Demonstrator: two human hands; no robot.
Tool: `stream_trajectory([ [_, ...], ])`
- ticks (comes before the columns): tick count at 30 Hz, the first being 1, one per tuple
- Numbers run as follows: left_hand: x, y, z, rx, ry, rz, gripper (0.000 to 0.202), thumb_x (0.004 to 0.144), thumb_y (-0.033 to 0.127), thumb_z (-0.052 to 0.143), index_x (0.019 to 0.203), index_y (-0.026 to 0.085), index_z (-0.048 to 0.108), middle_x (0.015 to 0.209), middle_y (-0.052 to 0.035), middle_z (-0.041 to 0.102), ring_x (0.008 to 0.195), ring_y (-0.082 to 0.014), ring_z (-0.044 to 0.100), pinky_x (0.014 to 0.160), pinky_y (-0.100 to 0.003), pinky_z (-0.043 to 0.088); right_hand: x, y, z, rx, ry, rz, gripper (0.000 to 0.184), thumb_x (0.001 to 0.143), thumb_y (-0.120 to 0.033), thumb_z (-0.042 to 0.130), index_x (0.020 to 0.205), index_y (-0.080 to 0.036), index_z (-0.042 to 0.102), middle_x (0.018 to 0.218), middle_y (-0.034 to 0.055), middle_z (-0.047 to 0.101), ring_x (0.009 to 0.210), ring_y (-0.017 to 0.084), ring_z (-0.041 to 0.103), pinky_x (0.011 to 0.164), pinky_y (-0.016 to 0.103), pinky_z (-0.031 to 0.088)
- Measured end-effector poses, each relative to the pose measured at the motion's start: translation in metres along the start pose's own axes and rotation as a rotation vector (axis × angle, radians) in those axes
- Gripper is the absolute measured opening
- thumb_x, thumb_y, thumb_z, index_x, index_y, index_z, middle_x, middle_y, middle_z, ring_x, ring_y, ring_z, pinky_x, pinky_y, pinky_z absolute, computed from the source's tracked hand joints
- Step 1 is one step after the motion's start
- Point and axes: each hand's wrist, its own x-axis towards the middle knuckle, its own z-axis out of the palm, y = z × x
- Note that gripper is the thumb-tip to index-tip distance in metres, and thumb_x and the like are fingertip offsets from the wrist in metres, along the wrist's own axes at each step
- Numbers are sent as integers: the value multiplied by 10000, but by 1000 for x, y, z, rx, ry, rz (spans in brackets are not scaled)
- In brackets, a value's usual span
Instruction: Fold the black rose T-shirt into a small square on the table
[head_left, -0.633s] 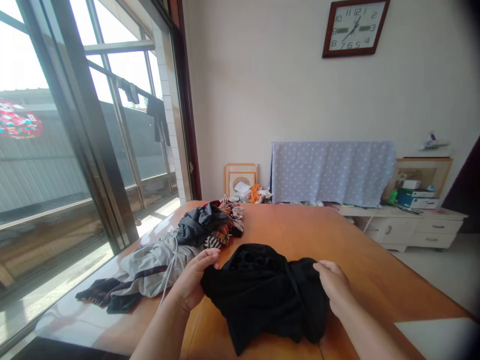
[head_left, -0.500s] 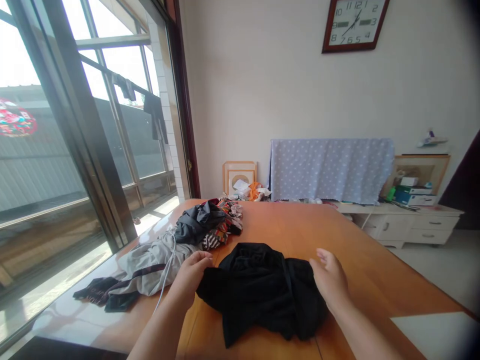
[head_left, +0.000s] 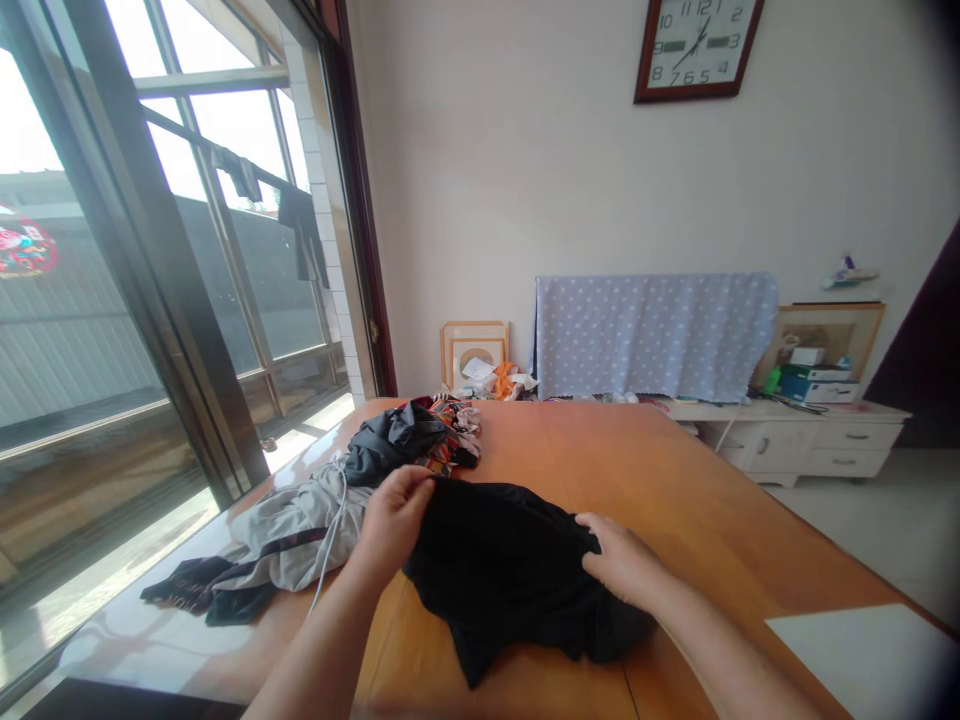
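A black garment (head_left: 510, 570) lies bunched on the wooden table in front of me; its exact kind does not show. My left hand (head_left: 397, 510) pinches its upper left edge and holds that corner raised off the table. On the right side, my right hand (head_left: 619, 560) grips the cloth between thumb and fingers, with the fingertips partly hidden in the fabric. Left of the black garment rests a grey garment (head_left: 300, 520) with a pale cord and dark trim. Beyond that, a dark grey garment (head_left: 394, 440) is heaped over some patterned cloth (head_left: 461, 430).
The wooden table (head_left: 600, 440) reaches toward the wall. A white sheet (head_left: 862, 655) lies at its right edge, and a dark flat object (head_left: 127, 700) is at the lower left. Glass doors (head_left: 202, 300) stand on the left. A white cabinet (head_left: 832, 450) is at the far right.
My left hand has lifted the garment's left edge up and slightly right. My right hand has moved left onto the cloth and closed on it. The view has shifted slightly.
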Motion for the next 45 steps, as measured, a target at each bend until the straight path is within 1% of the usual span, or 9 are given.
stream_trajectory([
  [3, 17, 23, -20, -446, 190, 4, 256, 783, 402, 724, 942, 222, 634, 813, 17, 671, 734, -132, 598, 709, -234, 453, 9, 26, -18, 304, 114, 110, 318, 660, -236, 550, 923, -216, 727, 901, 35, 760, 863, 218, 685, 753, 288, 494],
  [6, 12, 47, -39, -726, 210, 12, 231, 754, 320, 750, 909, 221, 611, 805, 28, 664, 718, -114, 608, 684, -211, 475, 14, 53, -38, 508, 481, 330, 279, 676, -317, 555, 880, -207, 710, 825, 39, 749, 799, 221, 689, 674, 280, 508],
  [13, -31, 49, -45, -398, -520, -336, 126, 793, 280, 662, 884, 193, 665, 744, -5, 655, 650, -130, 593, 595, -219, 443, 9, 87, -52, 461, 714, 435, 449, 666, -357, 621, 1081, -193, 657, 1078, 119, 721, 990, 268, 682, 829, 344, 528],
  [16, -23, 33, -18, -150, -552, -206, 154, 813, 291, 616, 901, 191, 692, 920, -35, 710, 888, -177, 635, 814, -264, 470, 0, 48, -41, 355, 603, 253, 399, 734, -378, 594, 1092, -214, 664, 1084, 93, 724, 994, 244, 676, 892, 343, 502],
  [23, 15, -15, 66, 398, -476, 74, 379, 706, 375, 710, 1056, 229, 710, 1147, -85, 710, 1075, -272, 615, 940, -349, 438, -57, -76, 2, 151, -82, -151, 465, 824, -395, 591, 1281, -314, 606, 734, -24, 716, 674, 184, 660, 668, 270, 458],
  [27, 22, -28, 83, 422, -456, 34, 188, 524, 205, 759, 703, 239, 715, 784, -39, 724, 848, -273, 643, 839, -379, 444, -74, -86, 18, -23, -160, -252, 361, 725, -191, 587, 1044, -306, 711, 895, 0, 753, 853, 197, 684, 739, 261, 420],
  [32, 35, -29, 60, 267, -200, -47, 80, 654, 272, 635, 617, 203, 619, 589, 1, 579, 621, -170, 546, 634, -289, 399, -57, -58, -9, 223, 64, -107, 174, 792, -240, 494, 861, -243, 654, 641, -40, 640, 615, 149, 603, 592, 240, 406],
  [38, 19, 2, 10, -47, 151, -157, 387, 780, 559, 540, 889, 189, 576, 656, 39, 519, 532, -109, 462, 538, -235, 372, -14, -3, -60, 766, 543, 165, 329, 772, -385, 561, 1038, -207, 636, 878, 35, 728, 764, 199, 689, 665, 286, 540],
  [45, -7, 8, 10, -183, -204, -284, 432, 750, 591, 657, 902, 188, 629, 690, -12, 636, 598, -140, 558, 591, -250, 424, -17, 18, -59, 488, 658, 195, 453, 797, -433, 580, 1190, -210, 607, 1130, 102, 714, 1010, 241, 675, 874, 342, 519],
])
